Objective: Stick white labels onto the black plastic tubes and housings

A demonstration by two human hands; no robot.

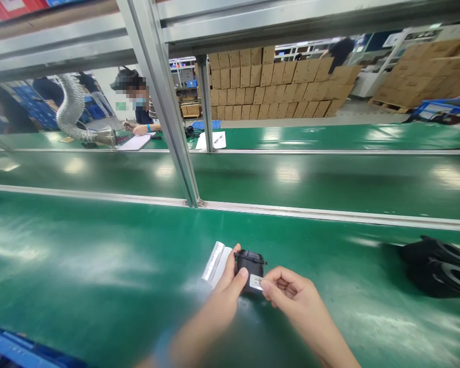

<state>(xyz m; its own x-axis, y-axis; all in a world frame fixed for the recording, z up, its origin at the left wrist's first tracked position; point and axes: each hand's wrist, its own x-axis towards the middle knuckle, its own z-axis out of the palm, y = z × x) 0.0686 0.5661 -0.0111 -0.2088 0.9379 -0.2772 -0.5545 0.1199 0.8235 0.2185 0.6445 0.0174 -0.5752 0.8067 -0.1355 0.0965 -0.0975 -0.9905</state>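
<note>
One small black housing [253,258] sits in my left grip [227,291], which is closed around its side with the thumb on the near face, over the green surface [80,266] and just beside a whitish roll [213,262]. My right grip [293,292] pinches one end of a small white label [255,281] before that face; whether label and housing touch, I cannot tell. I judge the step in hand to be lining up the two, and the next move calls for a steady left hold and a squarely placed label.
</note>
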